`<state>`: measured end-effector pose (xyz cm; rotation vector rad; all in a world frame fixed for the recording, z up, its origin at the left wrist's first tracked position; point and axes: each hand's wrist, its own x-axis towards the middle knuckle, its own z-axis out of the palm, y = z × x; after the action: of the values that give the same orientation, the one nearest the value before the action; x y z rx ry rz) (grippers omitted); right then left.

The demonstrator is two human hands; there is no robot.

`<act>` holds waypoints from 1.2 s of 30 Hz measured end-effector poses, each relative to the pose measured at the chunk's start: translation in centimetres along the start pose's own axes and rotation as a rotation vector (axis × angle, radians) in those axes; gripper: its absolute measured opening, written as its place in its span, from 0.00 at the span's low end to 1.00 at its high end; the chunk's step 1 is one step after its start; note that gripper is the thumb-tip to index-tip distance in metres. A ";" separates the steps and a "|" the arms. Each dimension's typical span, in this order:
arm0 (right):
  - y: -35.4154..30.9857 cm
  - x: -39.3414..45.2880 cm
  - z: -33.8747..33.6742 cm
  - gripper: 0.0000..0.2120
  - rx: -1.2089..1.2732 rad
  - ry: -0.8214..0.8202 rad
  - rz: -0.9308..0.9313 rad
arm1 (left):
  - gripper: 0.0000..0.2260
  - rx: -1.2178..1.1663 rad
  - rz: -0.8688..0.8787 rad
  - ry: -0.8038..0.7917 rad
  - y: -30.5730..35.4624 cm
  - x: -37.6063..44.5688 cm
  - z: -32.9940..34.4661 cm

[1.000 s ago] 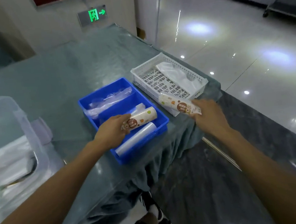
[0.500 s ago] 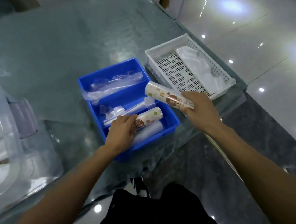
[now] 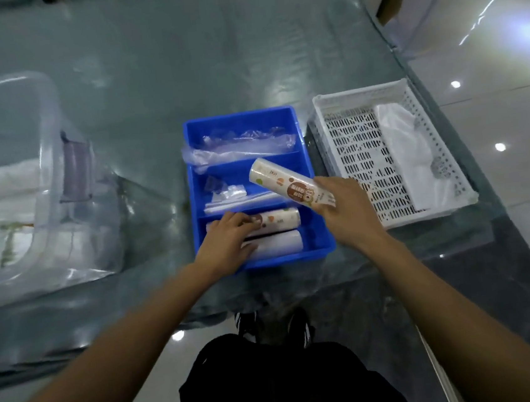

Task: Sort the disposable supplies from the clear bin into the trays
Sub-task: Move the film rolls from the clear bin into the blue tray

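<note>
A blue divided tray [image 3: 299, 122] sits mid-table. Its far compartment holds crumpled clear plastic bags [image 3: 241, 146], and the middle one holds small clear packets [image 3: 227, 195]. In the near compartment lie a printed roll [image 3: 275, 221] and a plain white roll [image 3: 278, 243]. My left hand [image 3: 225, 242] rests on the printed roll there with curled fingers. My right hand [image 3: 345, 212] grips a second printed roll [image 3: 283, 182], tilted above the tray's middle. A white perforated tray [image 3: 349, 146] with a white folded bag [image 3: 412, 149] stands to the right. The clear bin [image 3: 39, 152] is at the left.
The table is covered in a teal cloth under clear plastic [image 3: 161, 64]. Its right edge runs just past the white tray, with glossy floor [image 3: 482, 14] beyond. My legs in dark clothing [image 3: 276, 379] are below the near table edge.
My view has tipped down and closer. My left hand has set its printed roll into the near compartment. My right hand has carried its roll from the white tray's side to above the blue tray.
</note>
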<state>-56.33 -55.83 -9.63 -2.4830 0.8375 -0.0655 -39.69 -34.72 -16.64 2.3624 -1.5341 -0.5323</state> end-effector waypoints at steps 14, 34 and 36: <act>2.8 0.6 -0.3 0.23 0.042 -0.038 -0.072 | 0.21 0.462 0.044 -0.268 1.9 0.7 -1.7; 6.0 -0.4 -1.5 0.20 0.077 0.007 -0.095 | 0.18 -0.128 -0.175 0.053 2.0 -1.8 -3.1; 6.1 -0.3 -1.7 0.18 0.094 0.008 -0.093 | 0.19 -0.143 -0.186 0.096 1.7 -2.1 -4.3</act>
<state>-60.26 -60.55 -11.07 -2.4330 0.7059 -0.1444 -39.89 -33.36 -11.80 2.3947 -1.2022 -0.5418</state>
